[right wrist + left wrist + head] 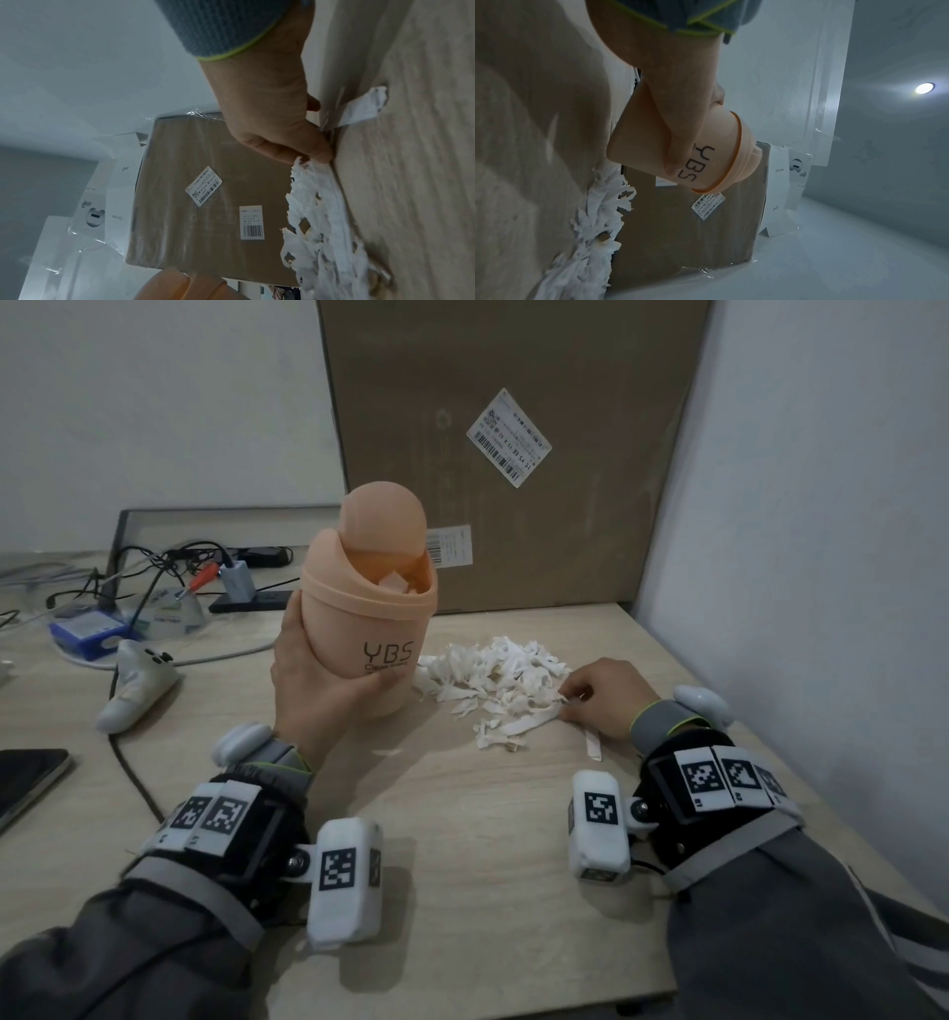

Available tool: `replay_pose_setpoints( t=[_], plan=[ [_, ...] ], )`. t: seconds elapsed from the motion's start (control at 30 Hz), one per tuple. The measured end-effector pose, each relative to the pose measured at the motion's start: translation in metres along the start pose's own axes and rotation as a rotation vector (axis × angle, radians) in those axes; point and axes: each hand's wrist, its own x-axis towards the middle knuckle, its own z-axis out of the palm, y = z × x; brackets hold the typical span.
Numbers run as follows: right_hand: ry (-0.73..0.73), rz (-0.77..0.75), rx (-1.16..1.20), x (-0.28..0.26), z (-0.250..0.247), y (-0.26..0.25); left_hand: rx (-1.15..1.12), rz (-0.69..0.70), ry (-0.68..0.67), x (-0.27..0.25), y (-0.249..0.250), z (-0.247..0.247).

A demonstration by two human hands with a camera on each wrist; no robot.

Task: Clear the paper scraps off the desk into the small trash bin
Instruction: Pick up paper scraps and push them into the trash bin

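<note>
The small peach plastic trash bin (367, 618), tilted with its swing lid open, is gripped by the left hand (303, 670) left of the heap of white torn paper scraps (493, 680), whose near-right edge is pinched by the curled fingers (577, 688) of the right hand (606, 695) on the pale wooden desk (462, 839).

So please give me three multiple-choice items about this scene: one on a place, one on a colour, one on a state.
1. Where does the scrap pile lie?
A. on the desk, right of the bin
B. on the phone
C. behind the box

2. What colour is the bin?
A. blue
B. peach
C. black

3. How is the bin held?
A. standing free on the desk
B. lying on its side
C. gripped by the left hand, lid swung open

Answers: 1 A, the white pile sits between the bin and the right hand. 2 B, its body and lid are peach. 3 C, fingers wrap it and scraps show inside.
</note>
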Motion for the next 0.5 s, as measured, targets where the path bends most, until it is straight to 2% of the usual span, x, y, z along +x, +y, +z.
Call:
replay_pose_setpoints(
  t=[0.13,0.27,0.4,0.5],
  plan=[
    [0.127,-0.005,0.061,0.001,0.000,-0.001,0.007,0.015,-0.005,-0.001,0.002,0.000],
    [0.315,-0.003,0.139,0.004,-0.002,-0.002,0.023,0.046,-0.011,-0.003,0.006,0.000],
    [0.484,0.006,0.300,0.002,-0.006,-0.006,0.080,0.086,-0.045,-0.005,0.009,0.002],
    [0.591,-0.044,0.342,0.001,-0.009,-0.010,0.143,0.119,-0.086,-0.006,0.010,0.003]
  ],
)
